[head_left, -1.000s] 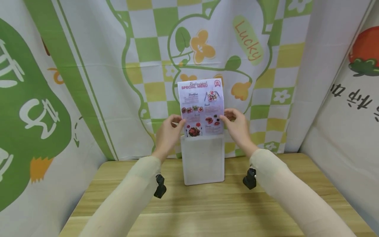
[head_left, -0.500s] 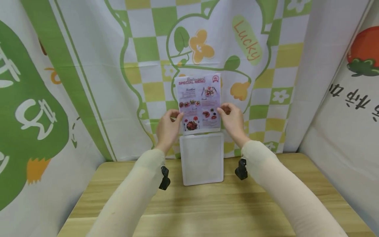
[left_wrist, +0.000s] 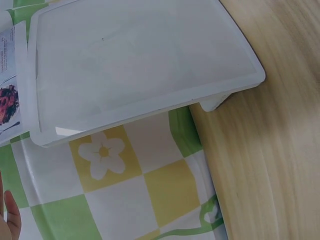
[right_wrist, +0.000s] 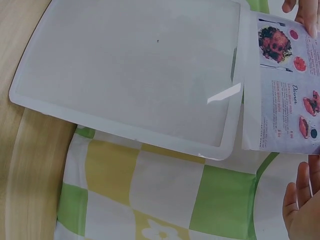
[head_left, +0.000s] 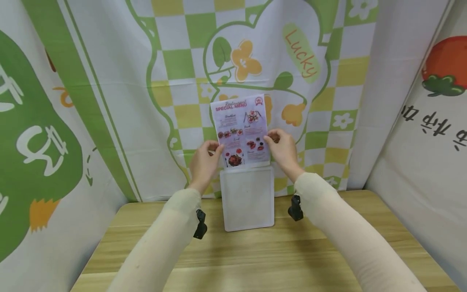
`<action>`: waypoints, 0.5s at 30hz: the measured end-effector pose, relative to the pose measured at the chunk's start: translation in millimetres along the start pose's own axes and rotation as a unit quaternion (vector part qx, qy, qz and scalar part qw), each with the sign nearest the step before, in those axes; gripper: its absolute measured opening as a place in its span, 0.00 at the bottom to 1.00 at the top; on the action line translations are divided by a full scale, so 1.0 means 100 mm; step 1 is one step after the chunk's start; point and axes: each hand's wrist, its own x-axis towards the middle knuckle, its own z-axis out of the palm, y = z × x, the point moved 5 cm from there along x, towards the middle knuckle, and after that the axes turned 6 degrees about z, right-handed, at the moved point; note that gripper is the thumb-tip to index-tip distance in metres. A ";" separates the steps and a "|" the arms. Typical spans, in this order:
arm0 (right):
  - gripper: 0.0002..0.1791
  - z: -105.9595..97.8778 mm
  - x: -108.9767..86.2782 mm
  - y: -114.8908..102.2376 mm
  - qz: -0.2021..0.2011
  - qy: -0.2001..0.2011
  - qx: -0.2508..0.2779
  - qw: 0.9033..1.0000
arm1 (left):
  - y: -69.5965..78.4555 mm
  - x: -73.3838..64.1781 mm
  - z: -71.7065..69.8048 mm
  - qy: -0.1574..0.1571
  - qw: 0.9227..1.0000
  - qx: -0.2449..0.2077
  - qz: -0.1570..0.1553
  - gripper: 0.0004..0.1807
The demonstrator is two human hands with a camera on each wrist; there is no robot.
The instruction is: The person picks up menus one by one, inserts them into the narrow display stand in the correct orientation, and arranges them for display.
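Observation:
A printed restaurant menu sheet (head_left: 240, 134) is held upright between my two hands, its lower edge right at the top rim of a white display stand (head_left: 248, 200). My left hand (head_left: 205, 164) pinches the sheet's left edge, thumb in front. On the opposite edge, my right hand (head_left: 283, 150) does the same. The stand leans back on the table, with a small foot (left_wrist: 215, 102) behind it in the left wrist view. Its front is a plain pale panel in a rounded rim. In the right wrist view, the menu's white bottom margin (right_wrist: 251, 115) lies alongside the rim.
The wooden table (head_left: 233, 263) reaches back to a patterned cloth (head_left: 175, 61) of green and yellow checks close behind the stand. Printed cloth walls stand at both sides. A black wrist camera (head_left: 200, 224) hangs under the left sleeve and another camera (head_left: 295, 207) under the right.
The menu's lower edge first overlapped the stand's top, then rose above it, and has now come down to the rim again with a slight tilt. Both hands kept their hold and moved with it.

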 end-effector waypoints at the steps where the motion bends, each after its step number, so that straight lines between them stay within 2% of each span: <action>1: 0.13 0.00 0.00 0.00 0.000 -0.002 -0.006 1.000 | -0.01 -0.01 0.01 -0.002 1.000 0.002 0.001 0.16; 7: 0.12 0.02 0.00 0.00 0.000 -0.024 -0.026 0.999 | -0.09 -0.07 0.03 -0.021 1.000 0.005 -0.010 0.17; 15: 0.12 0.06 -0.03 0.09 0.009 -0.054 -0.024 0.998 | -0.16 -0.15 0.07 -0.037 0.999 0.004 -0.020 0.16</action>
